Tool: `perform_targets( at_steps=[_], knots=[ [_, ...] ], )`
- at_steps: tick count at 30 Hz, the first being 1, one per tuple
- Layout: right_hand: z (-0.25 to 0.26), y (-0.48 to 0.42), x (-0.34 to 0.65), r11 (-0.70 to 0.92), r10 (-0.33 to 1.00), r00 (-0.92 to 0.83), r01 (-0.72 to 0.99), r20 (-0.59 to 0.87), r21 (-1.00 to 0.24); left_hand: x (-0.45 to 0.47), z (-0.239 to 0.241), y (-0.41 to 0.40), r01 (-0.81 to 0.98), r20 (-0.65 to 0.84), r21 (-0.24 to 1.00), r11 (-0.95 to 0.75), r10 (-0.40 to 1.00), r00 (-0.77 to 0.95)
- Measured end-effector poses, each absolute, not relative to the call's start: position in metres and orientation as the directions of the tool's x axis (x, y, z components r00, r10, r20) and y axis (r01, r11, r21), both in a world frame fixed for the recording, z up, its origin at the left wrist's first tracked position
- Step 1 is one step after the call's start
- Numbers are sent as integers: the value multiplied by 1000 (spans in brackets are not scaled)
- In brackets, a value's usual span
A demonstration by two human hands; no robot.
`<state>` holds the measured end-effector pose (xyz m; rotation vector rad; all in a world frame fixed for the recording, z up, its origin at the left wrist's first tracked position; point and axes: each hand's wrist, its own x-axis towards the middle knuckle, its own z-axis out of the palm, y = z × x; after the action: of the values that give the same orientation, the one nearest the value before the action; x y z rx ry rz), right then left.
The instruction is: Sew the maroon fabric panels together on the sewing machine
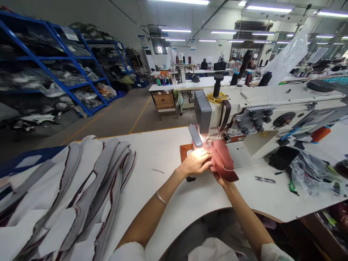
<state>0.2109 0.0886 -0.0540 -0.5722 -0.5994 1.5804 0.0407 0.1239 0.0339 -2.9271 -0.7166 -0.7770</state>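
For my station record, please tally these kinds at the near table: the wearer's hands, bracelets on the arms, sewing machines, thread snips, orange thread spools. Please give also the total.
Left hand and right hand: 2
Bracelet: 1
Sewing machine: 1
Thread snips: 1
Orange thread spool: 1
Total: 6

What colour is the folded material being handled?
The folded material is reddish pink; the head view shows it best.

The person wears a white top (213, 250) with short sleeves. The left sleeve (129, 252) looks plain; the right sleeve (274, 252) carries a small greyish marking, cut off by the lower edge. A slim, rounded, silvery bracelet (161, 198) circles the left forearm (152, 214).
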Motion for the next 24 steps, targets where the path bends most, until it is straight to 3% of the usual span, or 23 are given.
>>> perform_targets(
  at_steps=[9,13,17,24],
  knots=[
    [-47,82,207,-30,990,-120,-709,79,-705,40,27,130,464,486,74,-883,438,756],
    [-41,87,208,-24,997,-70,-690,34,-723,40,24,133,482,486,61,-874,448,750],
    [-34,99,208,59,993,115,-544,-4,-837,39,18,137,489,525,39,-871,435,732],
    [-28,120,211,167,957,274,-242,98,-956,34,11,147,484,605,77,-872,426,672]
  ],
)
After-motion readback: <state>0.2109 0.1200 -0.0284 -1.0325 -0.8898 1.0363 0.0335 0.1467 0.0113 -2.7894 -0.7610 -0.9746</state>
